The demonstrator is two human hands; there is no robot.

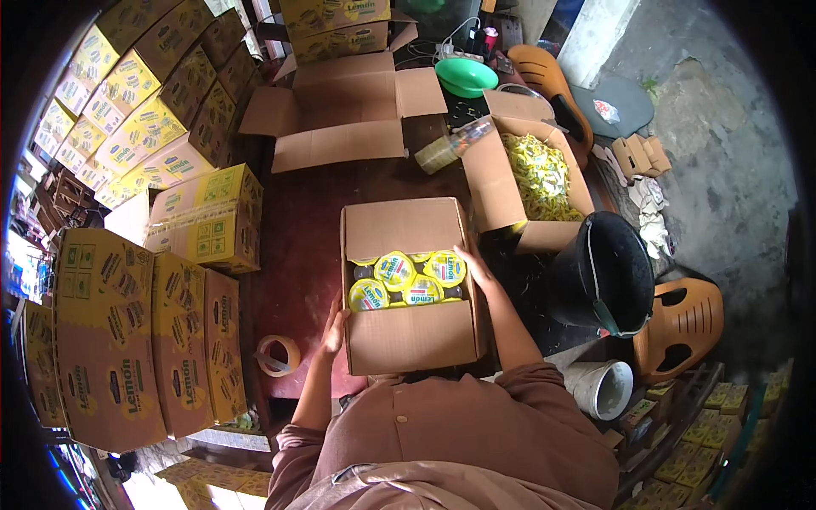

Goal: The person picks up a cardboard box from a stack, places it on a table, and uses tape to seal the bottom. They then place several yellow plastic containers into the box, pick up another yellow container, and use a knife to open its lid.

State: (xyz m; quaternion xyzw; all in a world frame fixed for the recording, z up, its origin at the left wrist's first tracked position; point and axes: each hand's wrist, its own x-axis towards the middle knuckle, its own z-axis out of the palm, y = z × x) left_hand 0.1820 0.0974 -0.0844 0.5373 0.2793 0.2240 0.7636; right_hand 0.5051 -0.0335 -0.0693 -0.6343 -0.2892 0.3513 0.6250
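Observation:
Before my chest is a cardboard box (408, 341) whose two wide flaps stand partly raised. Through the gap between them show several round sealed cups (395, 271) with yellow printed lids and some dark gaps between. My left hand (335, 325) holds the box's left wall, fingers pointing up along it. On the other side, my right hand (475, 268) grips the right wall, its fingertips over the rim beside a cup. The cups' lower parts are hidden inside the box.
An open carton (347, 102) lies ahead. To the right are a box of yellow strips (542, 175), a black bucket (596, 274) and a white bucket (612, 390). A tape roll (278, 356) sits left, near stacked printed cartons (108, 338). Orange chairs (692, 319) stand right.

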